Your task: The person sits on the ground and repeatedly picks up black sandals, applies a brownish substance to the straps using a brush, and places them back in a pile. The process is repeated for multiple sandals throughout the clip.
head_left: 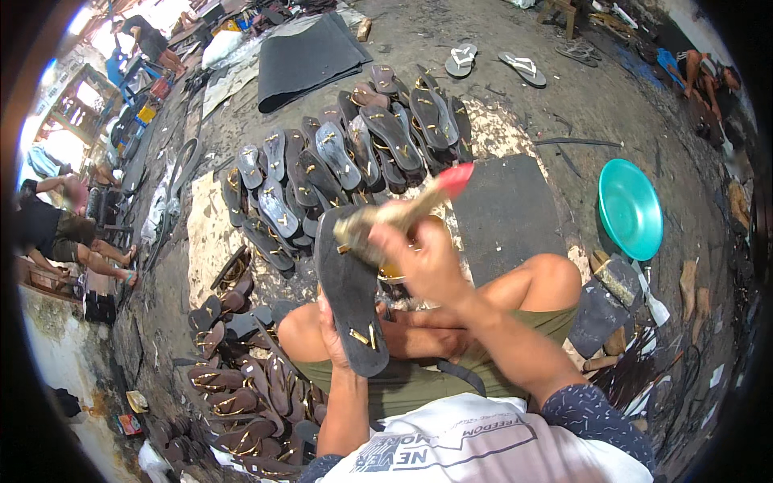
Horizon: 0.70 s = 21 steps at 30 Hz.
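My left hand [331, 332] is closed around the lower edge of a dark sandal sole [345, 294], which stands tilted in front of me with light strap ends poking out of its face. In my right hand [424, 262] is a paintbrush [428, 200] with a red-tipped handle, its bristles blurred at the sole's upper end. Partly hidden behind the right hand and the brush is a yellowish container [393, 272]. Just beyond my crossed legs, many similar dark soles [390, 133] lie in overlapping rows, with strap ends showing.
A dark flat sheet [503, 213] lies ahead, and a green basin [630, 209] stands at the right. Brown sandal pieces [258, 390] are heaped at my left. Farther off are a folded black sheet [310, 60], white-strapped slippers [523, 69] and other people at both sides.
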Each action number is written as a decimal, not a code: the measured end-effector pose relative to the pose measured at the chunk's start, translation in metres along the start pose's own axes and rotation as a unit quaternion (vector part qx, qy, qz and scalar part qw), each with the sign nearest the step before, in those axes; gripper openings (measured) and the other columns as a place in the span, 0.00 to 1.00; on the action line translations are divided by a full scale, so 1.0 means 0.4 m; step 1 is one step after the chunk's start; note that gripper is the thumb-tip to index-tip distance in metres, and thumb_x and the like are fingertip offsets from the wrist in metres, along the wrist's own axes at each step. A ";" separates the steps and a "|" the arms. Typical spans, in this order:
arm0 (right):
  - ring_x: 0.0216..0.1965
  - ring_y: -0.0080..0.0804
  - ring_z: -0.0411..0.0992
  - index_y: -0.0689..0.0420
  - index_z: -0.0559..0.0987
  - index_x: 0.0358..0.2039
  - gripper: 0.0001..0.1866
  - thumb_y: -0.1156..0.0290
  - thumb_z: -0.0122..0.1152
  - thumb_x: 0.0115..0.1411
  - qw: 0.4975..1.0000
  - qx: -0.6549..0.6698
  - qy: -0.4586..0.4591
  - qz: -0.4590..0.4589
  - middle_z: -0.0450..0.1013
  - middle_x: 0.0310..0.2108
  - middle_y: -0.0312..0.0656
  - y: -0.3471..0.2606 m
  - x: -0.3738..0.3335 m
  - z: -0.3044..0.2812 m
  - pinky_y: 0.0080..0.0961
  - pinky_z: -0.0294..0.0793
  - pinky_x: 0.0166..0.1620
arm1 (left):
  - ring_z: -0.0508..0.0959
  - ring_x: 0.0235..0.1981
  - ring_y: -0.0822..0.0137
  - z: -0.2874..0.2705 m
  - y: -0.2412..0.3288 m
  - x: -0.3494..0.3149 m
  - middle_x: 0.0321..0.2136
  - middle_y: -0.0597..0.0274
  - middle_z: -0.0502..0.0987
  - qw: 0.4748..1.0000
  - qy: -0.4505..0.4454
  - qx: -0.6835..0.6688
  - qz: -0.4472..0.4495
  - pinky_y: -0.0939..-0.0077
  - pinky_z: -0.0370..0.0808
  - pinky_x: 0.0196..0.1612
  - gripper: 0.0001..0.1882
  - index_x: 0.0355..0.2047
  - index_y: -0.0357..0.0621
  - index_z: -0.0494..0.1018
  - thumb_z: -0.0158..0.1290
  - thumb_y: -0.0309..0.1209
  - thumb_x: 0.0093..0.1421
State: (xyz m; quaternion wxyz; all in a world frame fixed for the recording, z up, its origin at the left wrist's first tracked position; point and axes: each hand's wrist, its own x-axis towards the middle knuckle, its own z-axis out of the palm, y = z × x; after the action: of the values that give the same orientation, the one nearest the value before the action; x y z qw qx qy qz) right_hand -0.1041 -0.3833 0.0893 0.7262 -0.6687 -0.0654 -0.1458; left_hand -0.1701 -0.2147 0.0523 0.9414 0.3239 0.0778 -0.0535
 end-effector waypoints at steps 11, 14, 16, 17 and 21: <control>0.47 0.48 0.74 0.55 0.81 0.51 0.15 0.67 0.65 0.65 0.982 -0.117 -0.082 -0.121 0.79 0.45 0.46 -0.015 0.021 0.018 0.38 0.71 0.53 | 0.81 0.51 0.54 0.001 0.013 0.093 0.57 0.50 0.76 0.971 -0.117 -0.195 -0.075 0.51 0.83 0.47 0.34 0.65 0.42 0.66 0.42 0.58 0.72; 0.49 0.44 0.76 0.58 0.81 0.51 0.14 0.68 0.63 0.67 0.995 -0.046 -0.092 -0.020 0.78 0.46 0.47 0.006 -0.134 0.040 0.37 0.73 0.55 | 0.82 0.43 0.58 0.039 0.042 0.146 0.47 0.49 0.81 0.997 -0.030 -0.072 -0.025 0.59 0.84 0.39 0.33 0.58 0.42 0.72 0.45 0.59 0.71; 0.48 0.42 0.77 0.61 0.81 0.50 0.14 0.68 0.63 0.67 0.992 0.003 -0.121 0.026 0.79 0.47 0.48 -0.006 -0.202 0.035 0.36 0.75 0.53 | 0.80 0.37 0.57 0.055 0.062 0.176 0.43 0.49 0.81 0.981 -0.022 -0.182 -0.056 0.63 0.84 0.38 0.29 0.54 0.44 0.75 0.50 0.57 0.70; 0.47 0.41 0.78 0.62 0.81 0.50 0.14 0.68 0.64 0.67 0.988 -0.029 -0.149 0.013 0.79 0.48 0.48 -0.028 -0.209 0.018 0.36 0.76 0.52 | 0.80 0.36 0.56 0.085 0.061 0.184 0.43 0.49 0.81 0.974 0.043 -0.222 -0.023 0.64 0.84 0.37 0.28 0.54 0.46 0.76 0.51 0.56 0.70; 0.43 0.41 0.76 0.59 0.82 0.49 0.15 0.70 0.70 0.62 0.965 -0.104 -0.167 -0.174 0.79 0.44 0.45 -0.060 -0.137 -0.013 0.36 0.74 0.46 | 0.79 0.42 0.57 -0.009 0.032 0.229 0.47 0.49 0.79 0.979 -0.071 -0.165 -0.095 0.58 0.79 0.51 0.29 0.57 0.44 0.74 0.50 0.56 0.71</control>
State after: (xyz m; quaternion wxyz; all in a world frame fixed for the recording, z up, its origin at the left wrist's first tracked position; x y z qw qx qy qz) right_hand -0.1637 -0.3831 0.0959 0.5949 -0.7336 -0.2855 -0.1626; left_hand -0.0787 -0.2069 0.0407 0.9756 0.1505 0.0493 -0.1520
